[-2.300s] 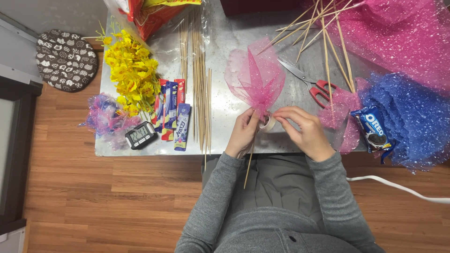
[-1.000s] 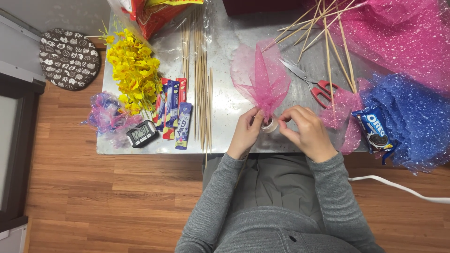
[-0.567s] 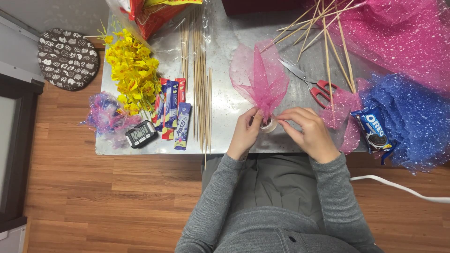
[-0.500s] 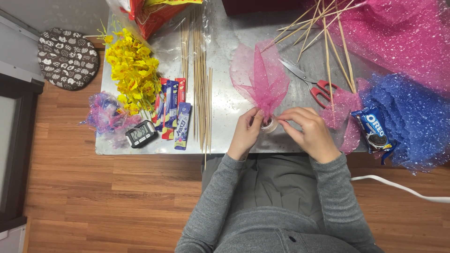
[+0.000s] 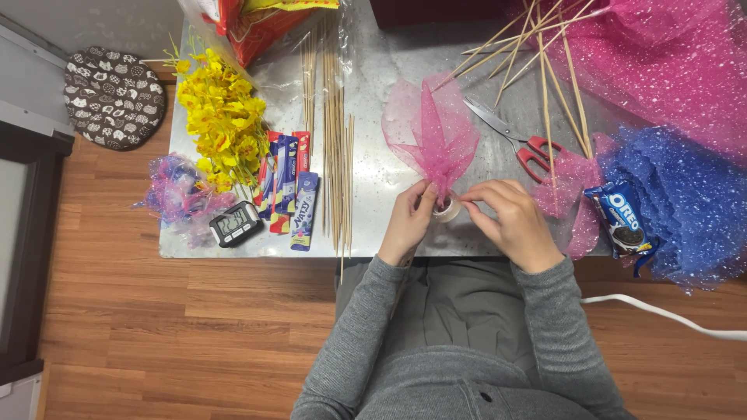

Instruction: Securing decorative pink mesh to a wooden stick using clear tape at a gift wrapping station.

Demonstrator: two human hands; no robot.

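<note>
Left hand [image 5: 410, 222] pinches gathered base of pink tulle [image 5: 430, 140], fingers closed on it; right hand [image 5: 510, 222] curled around tape roll [image 5: 447, 210], fingertips closed on roll or tape end, can't tell which. Tulle sits on table [image 5: 381, 179] just above both hands, fanned out away from the person. Since 2.3 s ago: stick below the left hand no longer seen, hands drawn closer, roll now between them; bundle barely shifted in the last second. Reads as wrapping the gathered neck. Skewers [image 5: 334, 140], scissors [image 5: 517, 144], snack bars [image 5: 288, 187], timer [image 5: 236, 224] lie apart, untouched
</note>
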